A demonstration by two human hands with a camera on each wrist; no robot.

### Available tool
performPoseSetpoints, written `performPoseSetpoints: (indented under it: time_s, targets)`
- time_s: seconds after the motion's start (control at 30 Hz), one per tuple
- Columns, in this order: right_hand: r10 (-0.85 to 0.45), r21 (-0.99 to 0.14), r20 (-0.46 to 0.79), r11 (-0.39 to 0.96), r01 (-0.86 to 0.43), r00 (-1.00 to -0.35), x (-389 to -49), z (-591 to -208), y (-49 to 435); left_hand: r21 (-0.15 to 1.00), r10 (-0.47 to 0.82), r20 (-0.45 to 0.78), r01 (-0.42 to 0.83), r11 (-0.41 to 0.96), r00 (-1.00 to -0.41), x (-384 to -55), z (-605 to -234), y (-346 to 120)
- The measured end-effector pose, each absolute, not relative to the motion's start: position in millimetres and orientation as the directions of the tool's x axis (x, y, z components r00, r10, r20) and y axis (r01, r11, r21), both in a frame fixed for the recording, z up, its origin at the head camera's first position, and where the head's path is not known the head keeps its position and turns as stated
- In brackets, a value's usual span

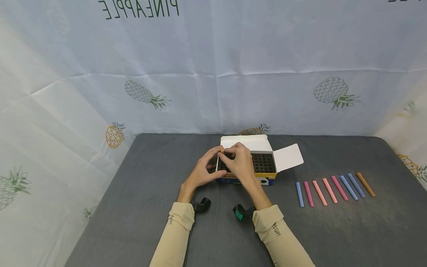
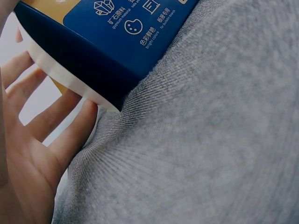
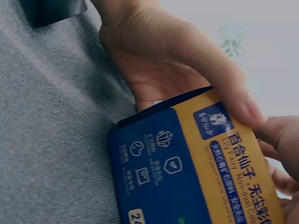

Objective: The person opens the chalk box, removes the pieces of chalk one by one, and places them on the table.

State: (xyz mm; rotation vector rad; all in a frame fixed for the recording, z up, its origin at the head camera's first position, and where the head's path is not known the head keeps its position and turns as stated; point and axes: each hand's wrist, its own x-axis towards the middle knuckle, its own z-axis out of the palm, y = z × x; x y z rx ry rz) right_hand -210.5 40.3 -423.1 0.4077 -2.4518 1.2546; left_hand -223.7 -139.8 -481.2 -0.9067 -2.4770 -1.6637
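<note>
A blue-and-yellow chalk box (image 1: 262, 180) sits open on the table, with a black insert (image 1: 263, 163) full of round holes inside. My left hand (image 1: 201, 170) holds the box's left end; its thumb lies along the front top edge, and in the left wrist view its fingers (image 2: 70, 114) spread against the white side flap (image 2: 65, 77). Over the box's left part, my right hand (image 1: 241, 161) pinches an orange chalk stick (image 1: 222, 151), only its end showing. The left index fingertip is right beside that chalk. Right fingers (image 3: 289, 144) edge into the right wrist view.
To the right, several chalk sticks (image 1: 330, 191) in blue, pink, salmon and brown lie in a slanted row on the grey table (image 1: 133, 222). The box's white lid (image 1: 247, 141) stands raised behind, and a white flap (image 1: 288, 157) sticks out right. A pineapple-print curtain (image 1: 213, 104) hangs behind.
</note>
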Motion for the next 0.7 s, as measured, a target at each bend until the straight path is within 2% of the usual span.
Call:
performPoseSetpoints:
  time_s: [0.4,0.7]
  targets:
    - [-0.053,-0.753,0.491,0.477,-0.454,-0.870,-208,-405,49,0.841,0.443,0.324,0.469,0.269,-0.836,-223,-480,-139]
    - [-0.061,-0.752,0.493,0.472,-0.460,-0.868,-195,-389,59,0.838,0.444,0.323,0.470,0.277,-0.836,-223,-481,-140]
